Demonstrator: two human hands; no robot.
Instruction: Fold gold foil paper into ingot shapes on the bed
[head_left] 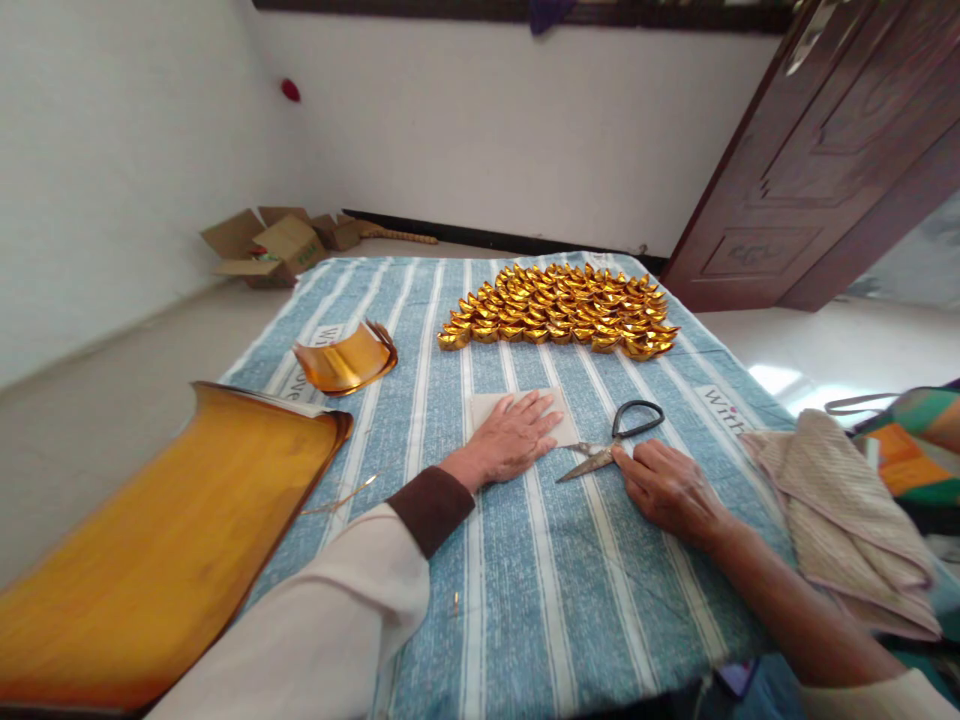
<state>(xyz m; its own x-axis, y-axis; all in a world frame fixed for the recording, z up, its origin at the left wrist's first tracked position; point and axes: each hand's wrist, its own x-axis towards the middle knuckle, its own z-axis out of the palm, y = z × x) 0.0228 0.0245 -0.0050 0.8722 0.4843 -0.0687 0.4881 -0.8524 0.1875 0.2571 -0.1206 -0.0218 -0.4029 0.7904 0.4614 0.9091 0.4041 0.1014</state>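
Left hand (514,437) flat on paper sheet (567,425), scissors (615,438) beside.

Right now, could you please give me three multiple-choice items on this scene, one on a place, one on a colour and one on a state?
1. Where do the scissors lie?
A. on the striped cloth, between the two hands
B. in the cardboard box
C. on the folded towel

2. What colour are the folded paper ingots at the far side of the cloth?
A. silver
B. gold
C. red

3. How is the left hand placed?
A. closed in a fist in the air
B. gripping the scissor handles
C. flat, palm down, on the pale paper sheet

Answers:
1 A: they lie on the striped cloth, with the right hand touching near the blades.
2 B: the whole cluster shines gold.
3 C: its fingers are spread over the pale paper sheet.
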